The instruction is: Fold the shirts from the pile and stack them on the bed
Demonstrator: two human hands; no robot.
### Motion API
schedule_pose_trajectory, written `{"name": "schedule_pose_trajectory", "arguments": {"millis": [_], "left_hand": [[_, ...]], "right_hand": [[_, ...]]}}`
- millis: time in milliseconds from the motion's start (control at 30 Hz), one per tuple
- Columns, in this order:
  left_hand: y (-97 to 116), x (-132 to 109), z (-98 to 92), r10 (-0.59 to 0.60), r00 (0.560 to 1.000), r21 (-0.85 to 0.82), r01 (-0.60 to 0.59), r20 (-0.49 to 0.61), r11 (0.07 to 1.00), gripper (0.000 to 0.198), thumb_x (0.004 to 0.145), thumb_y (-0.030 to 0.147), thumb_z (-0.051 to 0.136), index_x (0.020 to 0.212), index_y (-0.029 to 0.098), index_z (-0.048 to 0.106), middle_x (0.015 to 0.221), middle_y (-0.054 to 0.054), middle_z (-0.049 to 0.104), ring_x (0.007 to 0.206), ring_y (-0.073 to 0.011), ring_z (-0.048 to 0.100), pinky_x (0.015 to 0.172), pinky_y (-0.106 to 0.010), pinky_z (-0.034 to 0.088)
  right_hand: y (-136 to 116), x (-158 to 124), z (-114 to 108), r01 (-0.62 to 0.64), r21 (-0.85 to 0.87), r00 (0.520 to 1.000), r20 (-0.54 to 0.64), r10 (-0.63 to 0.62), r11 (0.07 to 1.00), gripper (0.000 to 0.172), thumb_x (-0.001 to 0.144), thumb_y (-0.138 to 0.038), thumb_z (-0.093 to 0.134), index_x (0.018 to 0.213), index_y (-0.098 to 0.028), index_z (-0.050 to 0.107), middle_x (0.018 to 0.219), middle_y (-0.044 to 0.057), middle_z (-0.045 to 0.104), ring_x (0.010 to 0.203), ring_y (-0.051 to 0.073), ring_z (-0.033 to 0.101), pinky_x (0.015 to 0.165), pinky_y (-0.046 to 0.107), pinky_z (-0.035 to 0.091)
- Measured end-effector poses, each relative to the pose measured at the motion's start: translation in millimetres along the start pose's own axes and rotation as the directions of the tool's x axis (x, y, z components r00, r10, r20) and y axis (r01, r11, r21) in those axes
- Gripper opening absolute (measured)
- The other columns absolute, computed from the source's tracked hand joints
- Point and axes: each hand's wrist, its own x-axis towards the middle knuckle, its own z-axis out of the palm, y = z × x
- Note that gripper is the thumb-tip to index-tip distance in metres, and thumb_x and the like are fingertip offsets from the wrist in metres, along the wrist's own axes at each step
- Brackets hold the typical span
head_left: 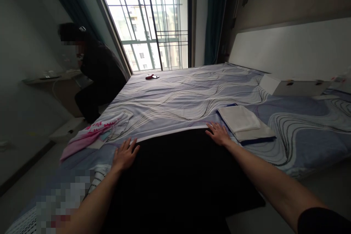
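Observation:
A large black cloth (178, 172) with a pale strip along its far edge lies spread over the near side of the bed and hangs toward me. My left hand (124, 155) rests at its far left corner, palm down with the fingers apart. At the far right corner, my right hand (218, 134) lies flat, fingers spread over the pale edge. Just right of that hand is a folded stack of cream and dark blue cloth (244, 122). To the left of my left hand lies a crumpled pink and white printed bag or cloth (93, 135).
The bed (175, 98) has a blue-grey, wavy-patterned sheet. A white box (298, 86) stands near the white headboard (290, 47). Small red and dark items (150, 76) lie at the far edge. A person (101, 65) in dark clothes sits by a small table (65, 76) at left.

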Motion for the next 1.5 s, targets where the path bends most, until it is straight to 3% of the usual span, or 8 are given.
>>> {"name": "schedule_pose_trajectory", "arguments": {"millis": [433, 600, 767, 900, 1100, 1333, 1400, 1500], "left_hand": [[-50.3, -118.4, 13.9, 0.169, 0.979, -0.117, -0.182, -0.113, 0.976, 0.056, 0.098, 0.041, 0.027, 0.149, 0.026, 0.045, 0.163, -0.008, 0.032, 0.152, -0.0309, 0.024, 0.12, -0.059, 0.023], [-59.3, -206.3, 17.7, 0.36, 0.872, -0.292, -0.458, -0.332, 0.84, 0.054, 0.091, 0.018, 0.035, 0.137, 0.033, 0.059, 0.165, 0.001, 0.028, 0.149, -0.024, 0.032, 0.122, -0.047, 0.03], [-48.9, -281.3, 10.8, 0.561, 0.77, -0.139, -0.618, -0.304, 0.774, 0.083, 0.076, 0.003, 0.039, 0.153, 0.033, 0.036, 0.162, -0.002, 0.034, 0.151, -0.0271, 0.024, 0.12, -0.054, 0.03], [-32.2, -293.3, 5.2, 0.614, 0.721, 0.166, -0.595, -0.322, 0.786, 0.079, 0.082, 0.006, 0.047, 0.156, 0.029, 0.03, 0.162, -0.007, 0.033, 0.151, -0.0309, 0.021, 0.121, -0.058, 0.024], [-31.8, -268.0, -5.6, 0.726, 0.541, 0.236, -0.708, -0.424, 0.665, 0.064, 0.092, 0.006, 0.045, 0.15, 0.033, 0.04, 0.142, 0.001, 0.06, 0.145, -0.02, 0.036, 0.12, -0.042, 0.033], [-44.9, -286.3, -43.7, 0.743, 0.554, -0.076, -0.817, -0.375, 0.571, 0.055, 0.093, 0.011, 0.045, 0.144, 0.034, 0.051, 0.13, 0.001, 0.069, 0.124, -0.0153, 0.061, 0.108, -0.03, 0.048], [-48.5, -290.1, -52.5, 0.709, 0.619, -0.177, -0.781, -0.337, 0.598, 0.051, 0.093, 0.017, 0.048, 0.139, 0.037, 0.056, 0.124, 0.004, 0.072, 0.114, -0.0159, 0.068, 0.099, -0.025, 0.055], [-45.3, -275.0, -67.6, 0.518, 0.816, -0.362, -0.579, -0.259, 0.731, 0.03, 0.091, 0.035, 0.055, 0.115, 0.039, 0.073, 0.102, 0.006, 0.079, 0.092, -0.0184, 0.076, 0.078, -0.022, 0.061]], "right_hand": [[73.7, -144.0, -5.5, 0.166, 0.108, 0.986, -0.029, -0.164, 0.98, 0.063, 0.096, -0.032, 0.036, 0.158, -0.03, 0.027, 0.165, 0.0, 0.024, 0.153, 0.027, 0.016, 0.122, 0.056, 0.018], [90.7, -212.7, 0.9, 0.422, 0.165, 0.907, -0.091, -0.412, 0.892, 0.071, 0.091, -0.031, 0.042, 0.159, -0.03, 0.024, 0.164, 0.004, 0.026, 0.152, 0.028, 0.02, 0.122, 0.057, 0.014], [91.7, -261.5, 10.6, 0.589, 0.043, 0.79, -0.242, -0.564, 0.807, 0.096, 0.077, -0.023, 0.057, 0.161, -0.026, 0.011, 0.168, 0.008, 0.001, 0.153, 0.035, 0.01, 0.121, 0.061, 0.012], [72.5, -262.2, 13.5, 0.642, -0.03, 0.701, -0.383, -0.601, 0.767, 0.086, 0.081, -0.013, 0.057, 0.158, -0.031, 0.025, 0.169, 0.005, -0.001, 0.153, 0.034, 0.013, 0.119, 0.054, 0.029], [63.8, -246.9, 14.1, 0.756, -0.048, 0.578, -0.417, -0.701, 0.652, 0.073, 0.082, 0.001, 0.041, 0.145, -0.035, 0.051, 0.154, -0.001, 0.046, 0.151, 0.023, 0.022, 0.12, 0.049, 0.032], [92.6, -277.4, -10.8, 0.678, 0.328, 0.735, -0.332, -0.591, 0.658, 0.043, 0.094, -0.016, 0.047, 0.128, -0.03, 0.068, 0.133, 0.003, 0.066, 0.142, 0.024, 0.042, 0.117, 0.045, 0.038], [93.9, -281.3, -24.1, 0.574, 0.455, 0.818, -0.266, -0.511, 0.681, 0.036, 0.093, -0.024, 0.05, 0.122, -0.03, 0.072, 0.133, 0.004, 0.066, 0.137, 0.027, 0.048, 0.115, 0.046, 0.041], [85.8, -261.8, -44.6, 0.358, 0.623, 0.931, -0.179, -0.318, 0.695, 0.028, 0.09, -0.042, 0.058, 0.106, -0.029, 0.079, 0.121, 0.006, 0.073, 0.119, 0.032, 0.065, 0.104, 0.046, 0.051]]}}
